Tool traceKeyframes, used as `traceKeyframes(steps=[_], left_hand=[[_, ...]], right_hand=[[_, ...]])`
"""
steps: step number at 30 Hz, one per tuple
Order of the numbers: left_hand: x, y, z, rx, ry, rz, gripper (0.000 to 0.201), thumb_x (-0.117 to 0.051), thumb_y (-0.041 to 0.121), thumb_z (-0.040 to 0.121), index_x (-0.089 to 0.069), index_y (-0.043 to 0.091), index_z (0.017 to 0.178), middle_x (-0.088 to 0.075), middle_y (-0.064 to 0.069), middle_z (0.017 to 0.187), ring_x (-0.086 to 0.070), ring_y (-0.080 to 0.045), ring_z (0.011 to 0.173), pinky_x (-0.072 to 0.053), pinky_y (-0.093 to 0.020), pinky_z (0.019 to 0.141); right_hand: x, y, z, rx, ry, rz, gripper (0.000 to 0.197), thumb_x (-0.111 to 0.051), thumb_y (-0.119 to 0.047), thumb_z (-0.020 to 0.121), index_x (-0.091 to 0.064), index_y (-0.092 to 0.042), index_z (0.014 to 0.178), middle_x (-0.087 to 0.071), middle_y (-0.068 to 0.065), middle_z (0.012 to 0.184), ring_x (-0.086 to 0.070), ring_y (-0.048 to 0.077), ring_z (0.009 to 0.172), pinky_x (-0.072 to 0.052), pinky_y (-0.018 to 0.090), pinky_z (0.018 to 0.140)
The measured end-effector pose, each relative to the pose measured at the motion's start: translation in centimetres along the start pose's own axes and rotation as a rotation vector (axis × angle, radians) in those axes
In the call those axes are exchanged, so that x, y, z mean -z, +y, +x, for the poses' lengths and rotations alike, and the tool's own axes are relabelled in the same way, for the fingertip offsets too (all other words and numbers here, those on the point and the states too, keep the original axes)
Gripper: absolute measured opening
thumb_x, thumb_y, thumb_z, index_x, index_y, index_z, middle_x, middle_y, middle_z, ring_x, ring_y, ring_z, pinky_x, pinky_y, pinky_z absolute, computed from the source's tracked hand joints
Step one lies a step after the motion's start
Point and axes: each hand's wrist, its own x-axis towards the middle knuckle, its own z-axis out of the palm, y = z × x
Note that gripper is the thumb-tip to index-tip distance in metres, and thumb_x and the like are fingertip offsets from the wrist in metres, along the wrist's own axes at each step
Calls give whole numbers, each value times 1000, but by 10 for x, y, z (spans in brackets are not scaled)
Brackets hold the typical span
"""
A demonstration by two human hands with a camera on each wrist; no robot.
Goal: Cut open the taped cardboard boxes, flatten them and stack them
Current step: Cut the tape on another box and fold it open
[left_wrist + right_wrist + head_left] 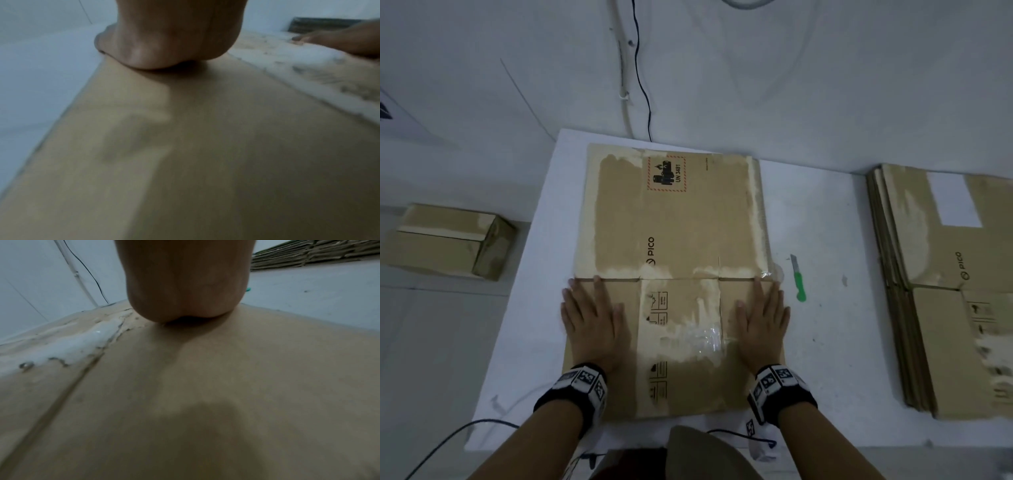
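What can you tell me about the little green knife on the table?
The green knife is a small cutter with a bright green handle and a short grey blade sticking out of its far end. It lies flat on the white table, pointing away from the person, just right of the flattened box. Nothing touches it: the right hand presses flat on the cardboard beside it. Only a green sliver shows in the right wrist view.

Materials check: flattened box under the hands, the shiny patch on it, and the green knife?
Flattened box: brown corrugated cardboard, matte; pale torn patches where the surface paper has peeled off.
Shiny patch: looks like clear plastic packing tape, glossy and wrinkled, catching light.
Knife: green handle, probably plastic; grey blade looks metal, too small to be sure.
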Motion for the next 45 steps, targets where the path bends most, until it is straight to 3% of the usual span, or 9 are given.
traceKeyframes(steps=[6,11,13,17,29,32,36,40,45], left_hand=[[35,16,13,217,13,-259,64,-51,44,91,-43,-1,137,-40,-32,138,-39,-51,122,-33,-61,98],[63,12,21,484,-49,-499,63,-59,43,91,-41,-1,133,-51,-28,129,-46,-45,118,-36,-49,97],[67,4,15,434,-127,-543,56,-54,42,95,-44,-4,126,-56,-25,124,-52,-42,113,-39,-43,89],[71,-8,-1,263,-109,-532,35,-47,33,99,-50,1,113,-62,-21,108,-60,-40,96,-35,-35,74],[105,58,-26,91,89,-818,23,-49,25,99,-43,7,87,-56,-2,74,-54,-20,68,-35,-25,56],[114,88,-24,44,64,-889,24,-49,25,100,-42,8,84,-55,0,72,-53,-16,65,-35,-26,56],[119,144,-28,-18,67,-934,25,-49,27,100,-41,9,85,-54,0,71,-52,-14,64,-36,-26,56],[116,204,-38,-52,70,-966,25,-49,28,99,-42,9,87,-57,1,75,-53,-15,65,-37,-26,56],[95,292,-61,-85,99,-994,24,-50,31,98,-41,13,85,-54,2,72,-51,-16,65,-36,-27,56]], right_hand=[[18,-5,7,-103,31,204,68,-50,-56,88,-45,-20,145,-45,15,149,-48,35,131,-38,48,105],[43,-2,7,-392,5,445,69,-65,-41,88,-37,-19,147,-52,13,141,-50,36,125,-38,47,106],[47,3,-1,-518,12,515,69,-57,-50,88,-42,-14,145,-55,17,137,-52,38,123,-39,47,105],[49,16,-20,-402,-92,623,42,-49,-43,95,-54,-14,126,-62,8,116,-58,29,108,-42,34,91],[115,25,-19,-265,227,672,25,-49,-25,102,-62,-17,122,-62,-4,107,-61,20,104,-43,29,87],[138,43,-11,-266,312,669,29,-50,-26,102,-62,-13,126,-65,1,114,-60,21,106,-45,34,97],[179,77,5,-311,402,688,28,-51,-28,102,-65,-11,120,-62,0,102,-59,21,98,-40,27,85],[209,132,22,-269,399,630,32,-49,-25,103,-60,-10,129,-63,12,124,-58,30,114,-42,30,91],[251,209,41,-261,529,673,33,-48,-37,102,-64,-15,121,-67,5,107,-59,24,96,-42,32,82]])
